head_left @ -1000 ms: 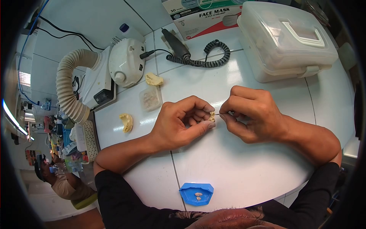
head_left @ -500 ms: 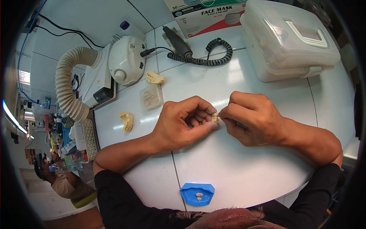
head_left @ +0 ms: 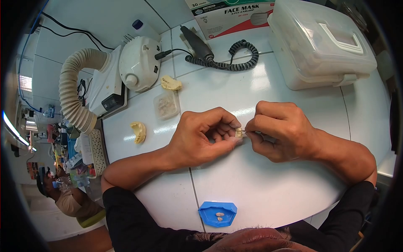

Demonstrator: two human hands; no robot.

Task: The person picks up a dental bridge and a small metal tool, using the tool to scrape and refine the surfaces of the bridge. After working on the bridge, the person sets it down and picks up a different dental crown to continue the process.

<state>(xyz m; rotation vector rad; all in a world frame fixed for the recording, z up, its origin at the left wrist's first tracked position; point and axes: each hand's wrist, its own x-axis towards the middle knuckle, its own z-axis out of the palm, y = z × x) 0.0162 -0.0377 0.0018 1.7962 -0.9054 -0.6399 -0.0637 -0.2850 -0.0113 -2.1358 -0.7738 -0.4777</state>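
Between the thumb and fingertips of my left hand (head_left: 201, 133) is a small pale-yellow dental piece (head_left: 239, 133) shaped like teeth. My right hand (head_left: 283, 131) pinches a thin, pointed tool (head_left: 247, 131) whose tip meets or nearly meets the piece; most of the tool is hidden in my fingers. Nearer my body, a blue tray (head_left: 205, 220) holds a few small tooth-coloured pieces (head_left: 219, 214). Beyond my left hand lie a yellow plaster dental cast (head_left: 138, 132), another cast (head_left: 171, 83) and a clear plastic box (head_left: 166, 106) with pale bits inside.
A white control unit (head_left: 140, 63) and a ribbed hose (head_left: 69, 88) stand at the back left. Behind my hands lies a black handpiece (head_left: 197, 44) with a coiled cord. A face mask box (head_left: 235, 21) and a translucent case (head_left: 321, 46) are behind. Another person (head_left: 71, 197) sits far left.
A thin tool now shows between my right fingertips and the dental piece. My right hand has shifted slightly to the right. The camera view has moved a little.
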